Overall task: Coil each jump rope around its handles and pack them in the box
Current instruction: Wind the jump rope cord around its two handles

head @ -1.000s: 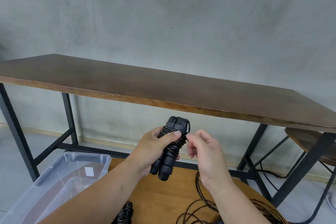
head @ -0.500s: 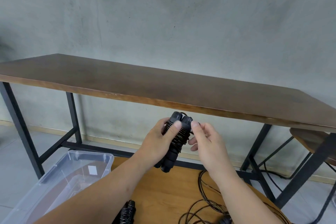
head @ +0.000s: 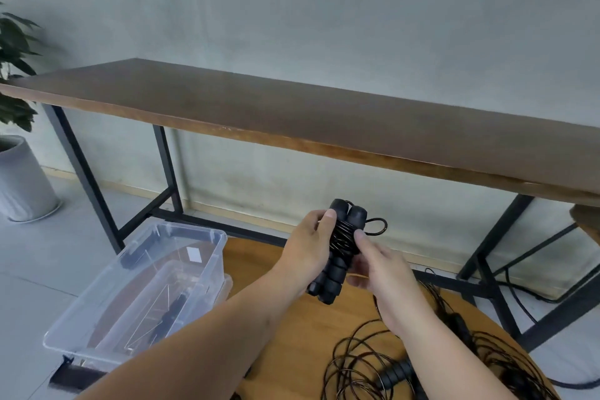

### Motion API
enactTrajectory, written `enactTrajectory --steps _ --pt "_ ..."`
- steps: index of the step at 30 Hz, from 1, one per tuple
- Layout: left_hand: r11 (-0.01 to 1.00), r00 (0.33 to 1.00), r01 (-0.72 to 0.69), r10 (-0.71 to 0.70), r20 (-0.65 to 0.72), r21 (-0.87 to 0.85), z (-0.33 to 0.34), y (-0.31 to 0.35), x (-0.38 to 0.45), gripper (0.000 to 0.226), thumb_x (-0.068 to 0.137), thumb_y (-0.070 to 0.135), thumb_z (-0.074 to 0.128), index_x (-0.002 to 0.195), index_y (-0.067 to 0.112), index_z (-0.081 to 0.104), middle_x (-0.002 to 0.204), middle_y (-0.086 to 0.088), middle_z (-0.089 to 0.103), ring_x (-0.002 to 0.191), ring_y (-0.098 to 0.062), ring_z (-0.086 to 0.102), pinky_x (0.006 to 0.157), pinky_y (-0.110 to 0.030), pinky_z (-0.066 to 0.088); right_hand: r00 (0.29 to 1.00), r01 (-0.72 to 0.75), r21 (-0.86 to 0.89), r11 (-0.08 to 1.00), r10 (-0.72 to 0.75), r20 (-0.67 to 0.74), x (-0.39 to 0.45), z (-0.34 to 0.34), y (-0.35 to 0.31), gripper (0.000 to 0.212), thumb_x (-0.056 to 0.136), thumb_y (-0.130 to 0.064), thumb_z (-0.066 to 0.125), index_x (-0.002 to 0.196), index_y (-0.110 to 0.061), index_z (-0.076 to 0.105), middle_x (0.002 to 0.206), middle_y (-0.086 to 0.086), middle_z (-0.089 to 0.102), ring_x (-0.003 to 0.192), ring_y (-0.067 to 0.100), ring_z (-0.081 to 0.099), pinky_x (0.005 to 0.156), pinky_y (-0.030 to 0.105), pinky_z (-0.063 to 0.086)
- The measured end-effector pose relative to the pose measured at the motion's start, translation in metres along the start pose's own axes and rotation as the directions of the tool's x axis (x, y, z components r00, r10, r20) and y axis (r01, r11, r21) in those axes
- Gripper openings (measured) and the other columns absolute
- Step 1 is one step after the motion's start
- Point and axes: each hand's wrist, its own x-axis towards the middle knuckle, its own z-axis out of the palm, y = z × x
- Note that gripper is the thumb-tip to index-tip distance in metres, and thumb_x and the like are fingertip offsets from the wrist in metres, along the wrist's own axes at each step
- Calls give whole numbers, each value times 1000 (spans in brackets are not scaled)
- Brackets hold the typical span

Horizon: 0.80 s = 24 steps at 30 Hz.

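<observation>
A black jump rope [head: 341, 247], its thin cord coiled round its two foam handles, is held upright in the air above the round wooden table [head: 302, 328]. My left hand [head: 308, 247] grips the bundle from the left, thumb on the coils. My right hand [head: 376, 266] holds the bundle's right side, its forefinger pressed on the wound cord. A small loop of cord [head: 376, 226] sticks out to the right near the top. More jump ropes [head: 399, 364] lie uncoiled in a tangle on the table at lower right. The clear plastic box [head: 143, 282] stands at the left.
A long dark wooden bench table [head: 324, 120] on black metal legs runs along the grey wall behind. A white pot with a plant [head: 19, 178] stands on the floor at far left. A stool edge [head: 584, 221] shows at the right.
The view has tilted down and to the left, bringing the plant pot into sight. My right hand shifted lower on the bundle, and a small cord loop now sticks out at the right.
</observation>
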Motion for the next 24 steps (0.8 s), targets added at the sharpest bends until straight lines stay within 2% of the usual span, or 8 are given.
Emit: enactTrajectory --steps 3,7,11,14,18,21,24 --pt "986 998 -7 17 -55 167 17 -18 -6 42 104 49 29 131 24 49 108 3 65 100 -16 61 77 -28 43 998 -46 -61 997 48 29 3 1 17 45 95 -56 51 97 -18 75 90 4 77 86 22 72 81 41 60" --pt "973 995 38 -16 -97 227 34 -49 -13 49 104 50 26 135 18 47 109 -6 68 100 -23 64 74 -28 45 992 -112 -92 989 117 49 6 -4 41 45 96 -53 51 95 -14 73 88 6 77 91 29 71 87 49 57" --pt "968 989 89 -58 -136 234 39 -81 -24 52 103 52 25 134 18 49 107 -4 69 98 -21 64 77 -27 49 972 -191 -108 976 203 117 6 -4 67 43 96 -50 52 94 -13 73 88 4 77 91 25 71 82 38 52" --pt "964 982 124 -86 -168 235 36 -101 -32 48 104 49 26 129 19 53 99 2 67 90 -14 62 72 -22 43 949 -251 -116 961 268 165 8 3 88 41 96 -51 53 96 -16 73 88 1 77 90 22 70 80 37 52" --pt "931 973 214 -176 -152 294 16 -136 -30 45 104 48 27 132 23 53 116 4 64 109 -14 58 83 -22 38 902 -358 -142 923 382 202 16 23 123 44 90 -57 58 101 -17 72 91 2 77 89 25 73 89 49 56" --pt "886 965 263 -243 -99 382 -1 -156 -25 43 106 41 29 138 22 51 128 2 50 124 -16 46 90 -15 29 879 -412 -165 896 438 187 20 41 144 41 92 -52 59 99 -14 72 92 4 76 88 26 72 87 47 58" --pt "862 933 357 -344 -102 359 -20 -184 -16 42 106 40 33 140 22 50 132 2 51 126 -17 47 97 -21 34 848 -471 -179 864 499 177 27 65 167 45 93 -51 58 95 -8 72 94 13 75 89 30 71 84 48 57"
